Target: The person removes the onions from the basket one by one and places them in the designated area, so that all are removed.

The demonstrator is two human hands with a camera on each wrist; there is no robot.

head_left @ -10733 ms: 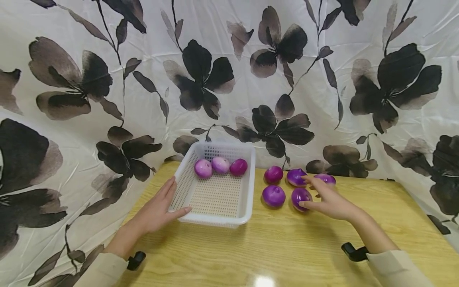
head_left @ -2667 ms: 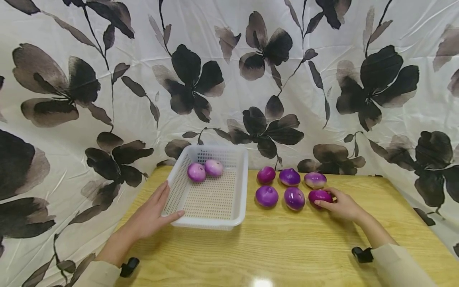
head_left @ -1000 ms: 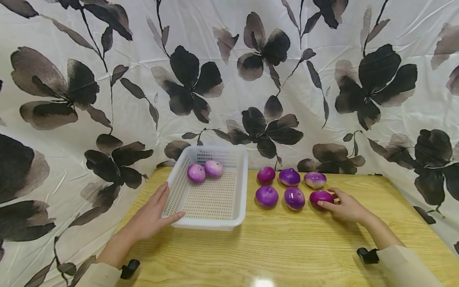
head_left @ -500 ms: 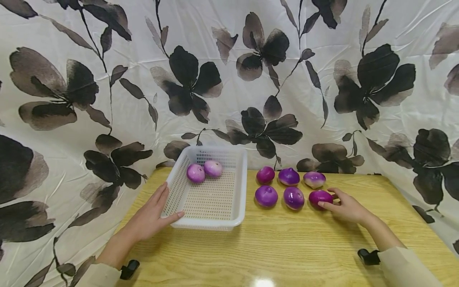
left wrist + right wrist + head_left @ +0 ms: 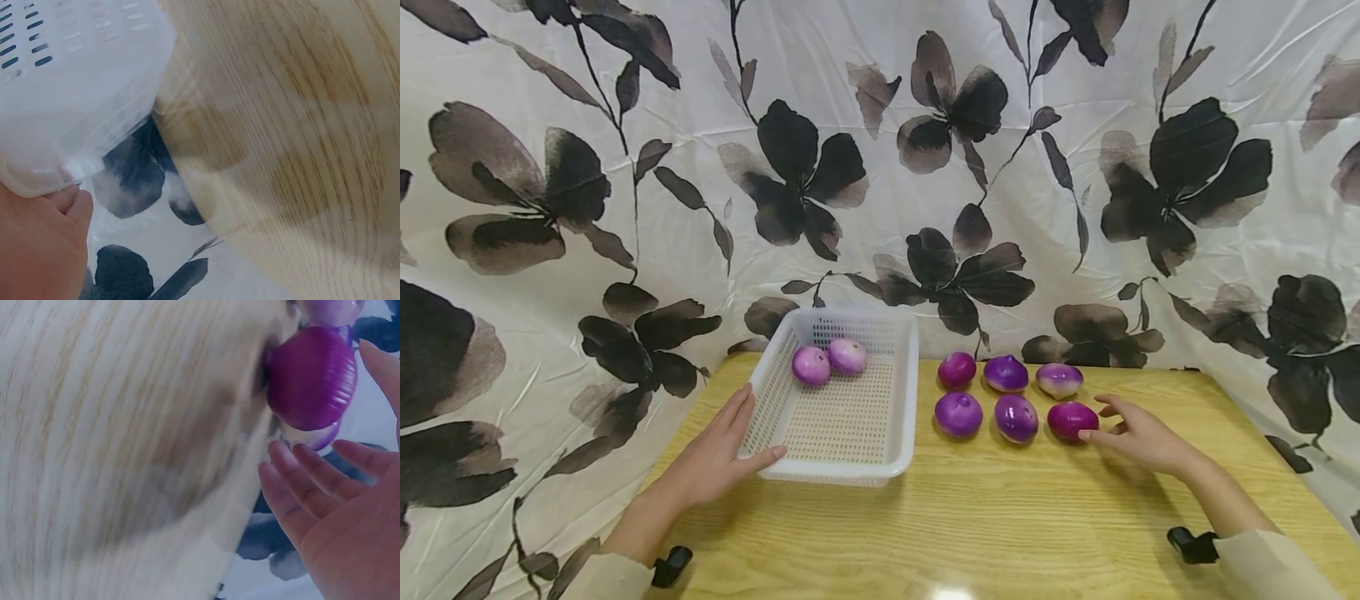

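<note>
In the head view, a white perforated plastic basket (image 5: 850, 477) stands on the left of the table with two pale purple onions, one (image 5: 811, 367) beside another (image 5: 847, 356). My left hand (image 5: 711, 454) rests at its near-left corner, fingers along the outer side and thumb over the rim. Right of the basket lie several onions in two rows. A magenta onion (image 5: 1072, 422) ends the front row on the right. Just right of it is my right hand (image 5: 1150, 437), fingers spread and holding nothing; the right wrist view shows a gap between most fingers and the magenta onion (image 5: 312, 378).
The back row holds a magenta onion (image 5: 957, 370), a dark purple onion (image 5: 1006, 373) and a purple-and-white onion (image 5: 1059, 381). Two purple onions, one (image 5: 958, 415) and another (image 5: 1017, 418), share the front row. A floral cloth (image 5: 880, 167) hangs behind the wooden table (image 5: 925, 533).
Since the oldest frame, the magenta onion has gone from the basket to the front row's right end. My right hand has just let go of it and drawn right. The left hand stays put.
</note>
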